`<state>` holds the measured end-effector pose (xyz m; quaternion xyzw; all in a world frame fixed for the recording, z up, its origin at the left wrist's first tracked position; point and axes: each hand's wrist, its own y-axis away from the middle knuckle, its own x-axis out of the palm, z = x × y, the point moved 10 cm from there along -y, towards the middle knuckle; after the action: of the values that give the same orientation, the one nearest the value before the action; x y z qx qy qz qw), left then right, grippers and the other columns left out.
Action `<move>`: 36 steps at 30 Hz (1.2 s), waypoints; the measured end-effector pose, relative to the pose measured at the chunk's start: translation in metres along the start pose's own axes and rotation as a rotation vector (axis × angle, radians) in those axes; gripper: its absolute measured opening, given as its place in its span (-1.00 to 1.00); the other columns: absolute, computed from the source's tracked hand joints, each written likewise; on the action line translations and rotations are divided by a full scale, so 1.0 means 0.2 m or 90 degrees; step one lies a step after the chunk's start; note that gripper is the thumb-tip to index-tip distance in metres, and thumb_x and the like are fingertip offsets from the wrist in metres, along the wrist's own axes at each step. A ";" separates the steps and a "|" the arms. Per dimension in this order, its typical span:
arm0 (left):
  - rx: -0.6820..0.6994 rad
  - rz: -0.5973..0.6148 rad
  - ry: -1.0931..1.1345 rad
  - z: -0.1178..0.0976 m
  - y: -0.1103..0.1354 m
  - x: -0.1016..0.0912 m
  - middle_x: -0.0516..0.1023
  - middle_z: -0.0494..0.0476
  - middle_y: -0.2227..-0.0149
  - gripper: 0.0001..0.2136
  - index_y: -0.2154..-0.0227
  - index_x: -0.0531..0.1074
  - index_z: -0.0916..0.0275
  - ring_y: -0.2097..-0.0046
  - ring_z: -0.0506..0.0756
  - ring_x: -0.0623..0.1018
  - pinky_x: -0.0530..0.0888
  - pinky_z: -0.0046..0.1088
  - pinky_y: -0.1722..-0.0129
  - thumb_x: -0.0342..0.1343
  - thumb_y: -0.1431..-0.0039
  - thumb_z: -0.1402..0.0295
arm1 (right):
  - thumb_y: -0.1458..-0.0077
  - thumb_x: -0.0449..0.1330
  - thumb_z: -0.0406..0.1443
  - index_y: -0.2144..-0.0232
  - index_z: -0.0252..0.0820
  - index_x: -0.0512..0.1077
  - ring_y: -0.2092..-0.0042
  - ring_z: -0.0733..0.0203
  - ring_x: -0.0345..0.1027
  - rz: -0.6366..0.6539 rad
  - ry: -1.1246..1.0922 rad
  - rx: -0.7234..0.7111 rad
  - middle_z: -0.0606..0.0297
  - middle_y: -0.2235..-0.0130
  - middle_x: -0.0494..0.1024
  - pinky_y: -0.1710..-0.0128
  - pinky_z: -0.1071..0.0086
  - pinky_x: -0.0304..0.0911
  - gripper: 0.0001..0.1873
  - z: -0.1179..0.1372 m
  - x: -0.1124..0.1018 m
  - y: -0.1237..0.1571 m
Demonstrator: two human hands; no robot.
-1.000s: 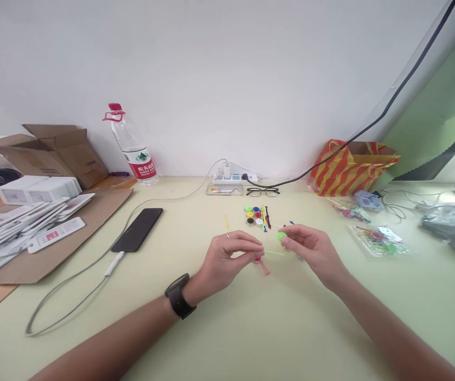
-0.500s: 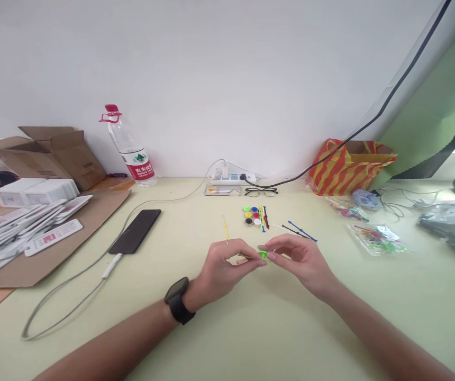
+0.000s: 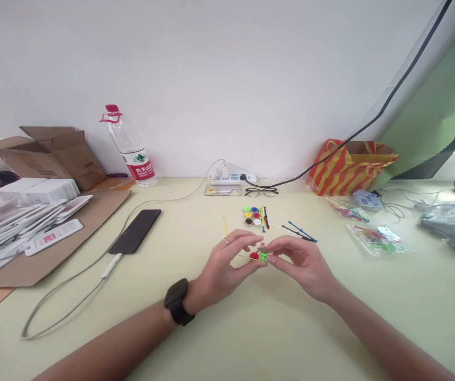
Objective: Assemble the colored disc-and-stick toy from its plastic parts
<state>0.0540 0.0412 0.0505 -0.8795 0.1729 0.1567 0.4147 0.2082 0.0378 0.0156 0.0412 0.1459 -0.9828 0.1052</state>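
My left hand [image 3: 227, 264], with a ring and a black watch on the wrist, pinches a small red plastic piece [image 3: 254, 256] above the table. My right hand [image 3: 297, 262] pinches a small green plastic piece [image 3: 263, 256] that touches the red one. The fingertips of both hands meet at these pieces. Beyond them lie a cluster of small coloured round pieces [image 3: 252, 215], a yellow stick [image 3: 225, 225] and blue and black sticks [image 3: 301, 232] on the pale green table [image 3: 251, 328].
A black phone [image 3: 136, 230] on a grey cable lies to the left, beside cardboard with white packets [image 3: 25, 222]. A water bottle [image 3: 130, 148], power strip [image 3: 229, 179], glasses [image 3: 261, 191], striped bag [image 3: 350, 166] and plastic bags of coloured parts [image 3: 378, 238] line the back and right.
My right hand has moved left with the green piece to meet my left hand. The red piece now shows between my left fingers, pressed against the green one.
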 end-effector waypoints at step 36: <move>-0.405 0.016 0.461 0.32 0.01 0.03 0.66 0.27 0.04 -0.75 0.15 0.66 0.26 0.06 0.20 0.65 0.56 -0.17 -0.07 0.23 -0.34 0.17 | -0.25 0.32 -0.10 0.03 -0.07 0.48 0.27 0.21 0.49 -0.093 -0.063 0.099 0.31 0.28 0.57 0.17 0.25 0.44 -0.69 -0.05 0.00 -0.07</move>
<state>0.0509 0.0902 0.0075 -0.9586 0.2606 -0.1092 0.0366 0.2058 0.0549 0.0094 -0.0098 0.0663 -0.9971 0.0372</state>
